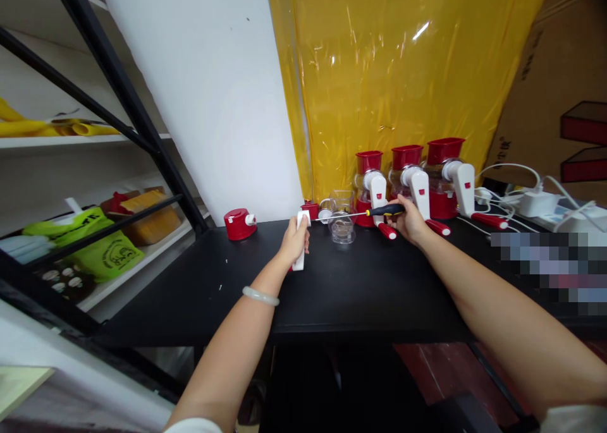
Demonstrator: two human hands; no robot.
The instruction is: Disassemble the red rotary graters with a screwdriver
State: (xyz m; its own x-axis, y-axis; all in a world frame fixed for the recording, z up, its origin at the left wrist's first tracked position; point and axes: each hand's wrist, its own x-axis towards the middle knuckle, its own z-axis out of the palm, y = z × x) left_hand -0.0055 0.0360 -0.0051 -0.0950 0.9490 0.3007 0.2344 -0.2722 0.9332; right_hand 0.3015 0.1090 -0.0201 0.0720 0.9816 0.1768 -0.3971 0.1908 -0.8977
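Note:
My left hand is closed around a white crank handle, held upright above the black table. My right hand grips a screwdriver with a black and yellow handle. Its thin shaft points left, and the tip meets or nearly meets the top of the crank handle; the exact contact is too small to tell. Behind the shaft stands a clear plastic grinder body. A small red part is partly hidden behind my left hand. To the left sits a round red base with a white knob.
Several red and white hand-crank grinders line the back right of the black table. White cables and a power strip lie at the far right. A metal-framed shelf with bags stands left; a yellow plastic sheet hangs behind.

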